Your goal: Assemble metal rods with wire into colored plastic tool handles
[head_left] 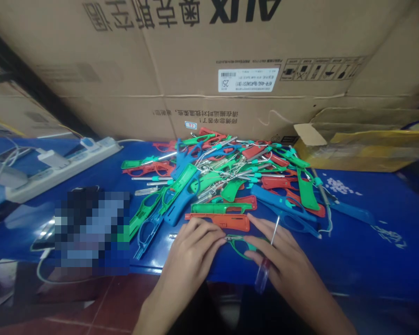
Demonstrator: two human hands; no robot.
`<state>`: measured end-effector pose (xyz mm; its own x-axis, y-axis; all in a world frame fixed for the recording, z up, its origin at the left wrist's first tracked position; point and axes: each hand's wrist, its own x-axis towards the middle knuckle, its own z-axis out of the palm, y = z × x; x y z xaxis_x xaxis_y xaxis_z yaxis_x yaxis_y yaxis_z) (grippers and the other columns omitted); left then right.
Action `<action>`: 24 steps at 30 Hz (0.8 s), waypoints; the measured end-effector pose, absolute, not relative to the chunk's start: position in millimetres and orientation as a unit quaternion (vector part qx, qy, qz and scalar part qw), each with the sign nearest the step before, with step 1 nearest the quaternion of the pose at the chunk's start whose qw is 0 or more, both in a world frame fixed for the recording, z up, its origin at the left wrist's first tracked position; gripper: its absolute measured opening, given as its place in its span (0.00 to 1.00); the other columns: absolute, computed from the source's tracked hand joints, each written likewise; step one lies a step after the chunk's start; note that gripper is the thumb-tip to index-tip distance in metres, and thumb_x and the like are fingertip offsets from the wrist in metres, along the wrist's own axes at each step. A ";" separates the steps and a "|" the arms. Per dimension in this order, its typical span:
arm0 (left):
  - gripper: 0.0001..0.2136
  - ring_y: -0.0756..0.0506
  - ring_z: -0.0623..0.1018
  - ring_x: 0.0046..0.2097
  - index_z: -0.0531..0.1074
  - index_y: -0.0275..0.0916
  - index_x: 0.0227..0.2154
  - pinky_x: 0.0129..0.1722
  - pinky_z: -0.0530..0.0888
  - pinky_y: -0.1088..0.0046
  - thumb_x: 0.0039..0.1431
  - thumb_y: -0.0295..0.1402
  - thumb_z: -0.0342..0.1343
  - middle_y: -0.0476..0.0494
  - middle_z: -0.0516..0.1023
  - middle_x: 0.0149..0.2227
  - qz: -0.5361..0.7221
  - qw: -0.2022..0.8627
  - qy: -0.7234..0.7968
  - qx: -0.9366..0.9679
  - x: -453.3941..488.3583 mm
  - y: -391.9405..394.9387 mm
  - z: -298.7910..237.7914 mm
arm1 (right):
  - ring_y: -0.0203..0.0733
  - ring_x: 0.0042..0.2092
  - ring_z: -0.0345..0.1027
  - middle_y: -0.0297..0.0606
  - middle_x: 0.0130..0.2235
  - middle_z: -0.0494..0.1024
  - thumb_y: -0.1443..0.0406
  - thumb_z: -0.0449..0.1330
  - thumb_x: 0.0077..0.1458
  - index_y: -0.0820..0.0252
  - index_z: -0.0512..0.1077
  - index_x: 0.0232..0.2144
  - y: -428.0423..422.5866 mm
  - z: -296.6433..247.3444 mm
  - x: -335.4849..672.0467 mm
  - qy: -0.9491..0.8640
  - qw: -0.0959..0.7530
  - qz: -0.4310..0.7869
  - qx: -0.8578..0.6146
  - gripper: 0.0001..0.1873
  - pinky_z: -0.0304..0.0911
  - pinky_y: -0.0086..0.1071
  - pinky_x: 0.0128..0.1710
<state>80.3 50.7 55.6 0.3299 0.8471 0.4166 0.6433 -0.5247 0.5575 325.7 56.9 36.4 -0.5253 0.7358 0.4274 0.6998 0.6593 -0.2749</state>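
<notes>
Near the front edge of the blue table, a green gas-lighter casing point(242, 245) with a trigger loop lies between my hands. The closed fingertips of my left hand point(193, 246) pinch its left end. My right hand point(282, 253) steadies the loop end with thumb and fingers. Tucked between those same fingers is a screwdriver point(263, 275), its clear reddish handle pointing down and its metal shaft up. Just beyond my fingertips lie an orange casing half point(226, 222) and a green casing half point(218, 208). Part of the held casing is hidden by my fingers.
Behind is a heap of lighter parts with metal tubes point(157, 178) and wires. A power strip point(66, 167) and a pixelated patch are at left. A large cardboard box point(181, 60) stands behind; a yellow-taped box point(366, 149) and small white pieces point(340, 185) are at right.
</notes>
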 end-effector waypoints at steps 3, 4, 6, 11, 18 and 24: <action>0.06 0.44 0.74 0.46 0.77 0.40 0.45 0.47 0.70 0.62 0.71 0.25 0.56 0.47 0.81 0.44 0.346 0.141 0.465 0.802 81.7 50.2 56.8 | 0.53 0.62 0.71 0.43 0.64 0.74 0.62 0.55 0.71 0.52 0.75 0.52 57.9 36.6 325.6 -0.873 0.264 0.038 -0.407 0.12 0.74 0.54 0.55; 0.06 0.43 0.74 0.46 0.77 0.41 0.44 0.46 0.70 0.62 0.71 0.25 0.57 0.47 0.81 0.44 0.344 0.134 0.468 0.803 82.0 50.3 56.9 | 0.53 0.62 0.70 0.43 0.64 0.74 0.62 0.55 0.71 0.52 0.75 0.52 58.0 36.7 325.5 -0.873 0.265 0.039 -0.407 0.12 0.73 0.54 0.55; 0.06 0.43 0.74 0.45 0.77 0.41 0.44 0.46 0.70 0.61 0.71 0.26 0.57 0.46 0.81 0.44 0.337 0.116 0.476 0.804 82.4 50.8 56.6 | 0.53 0.63 0.70 0.43 0.64 0.73 0.62 0.55 0.71 0.51 0.75 0.52 57.9 37.3 325.1 -0.873 0.267 0.038 -0.407 0.12 0.73 0.54 0.56; 0.05 0.42 0.73 0.44 0.77 0.41 0.42 0.42 0.69 0.61 0.71 0.28 0.56 0.46 0.80 0.43 0.307 0.081 0.490 0.812 83.6 52.5 55.3 | 0.52 0.62 0.70 0.43 0.62 0.76 0.63 0.56 0.71 0.52 0.74 0.53 56.4 40.6 324.1 -0.871 0.279 0.027 -0.404 0.12 0.72 0.54 0.57; 0.05 0.42 0.74 0.45 0.77 0.41 0.44 0.43 0.67 0.62 0.71 0.27 0.57 0.46 0.80 0.43 0.319 0.076 0.478 0.815 83.9 49.0 56.3 | 0.50 0.62 0.70 0.43 0.62 0.76 0.62 0.58 0.70 0.53 0.75 0.53 56.0 42.2 323.0 -0.867 0.289 0.045 -0.403 0.12 0.71 0.51 0.59; 0.05 0.42 0.75 0.45 0.77 0.41 0.44 0.46 0.66 0.60 0.69 0.26 0.59 0.47 0.80 0.42 0.335 0.075 0.471 0.812 82.6 47.8 55.9 | 0.48 0.63 0.69 0.43 0.62 0.76 0.63 0.60 0.68 0.53 0.74 0.54 54.3 47.7 323.2 -0.848 0.330 0.064 -0.410 0.13 0.70 0.49 0.60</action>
